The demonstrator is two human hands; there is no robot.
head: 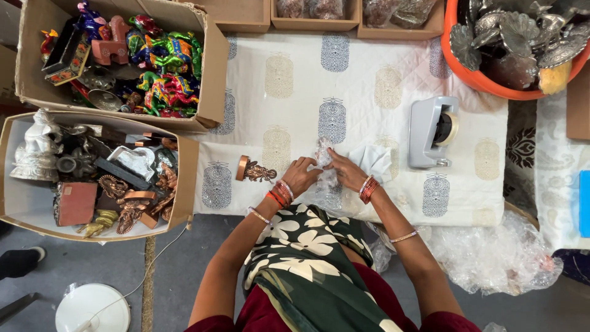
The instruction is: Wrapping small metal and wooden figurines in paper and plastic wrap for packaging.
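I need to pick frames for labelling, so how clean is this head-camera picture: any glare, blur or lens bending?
Head view: even, soft light with faint shadows; the cloth-covered table is sharp. Glare flecks the clear plastic wrap between the left hand and right hand, and the plastic heap. Wide-lens bending curves the cardboard box edges near the frame's left side.

Both hands, left (299,175) and right (346,171), pressing together on a clear bubble-wrap bundle (324,161) over the printed cloth worktop (369,67). Lying just left: copper figurine (254,171). Sitting to the right: grey tape dispenser (432,131). Holding figurines at far left: two cardboard boxes (212,74). Standing at upper right: orange tub (473,77) of metal pieces.
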